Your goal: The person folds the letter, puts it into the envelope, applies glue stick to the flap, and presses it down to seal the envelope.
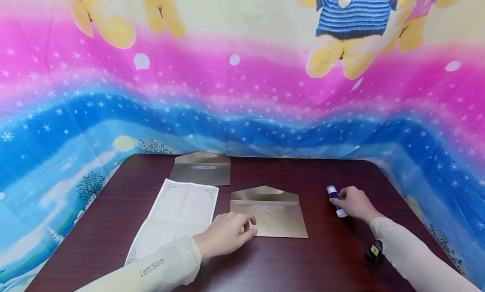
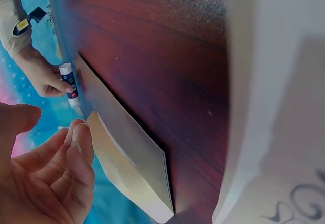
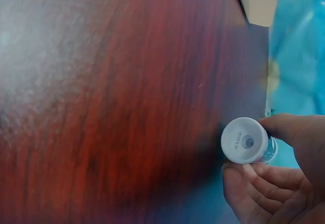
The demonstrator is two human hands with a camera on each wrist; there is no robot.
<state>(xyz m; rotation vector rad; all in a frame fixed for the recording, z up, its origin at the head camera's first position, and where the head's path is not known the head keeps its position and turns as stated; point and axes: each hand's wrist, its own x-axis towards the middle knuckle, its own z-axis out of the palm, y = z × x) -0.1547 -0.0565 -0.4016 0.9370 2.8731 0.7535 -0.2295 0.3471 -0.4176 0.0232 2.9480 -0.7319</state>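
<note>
A white-ended glue stick is at the right side of the dark table, pinched between the thumb and fingers of the right hand. Well to its left lies the front envelope, flap raised; its inside is hidden. The left hand, loosely bent and gripping nothing, covers that envelope's near-left corner. A lined sheet, partly blocked by the left sleeve, overlaps the near edge of the back envelope, also flap-up, contents unseen. Patterned cloth hangs behind.
</note>
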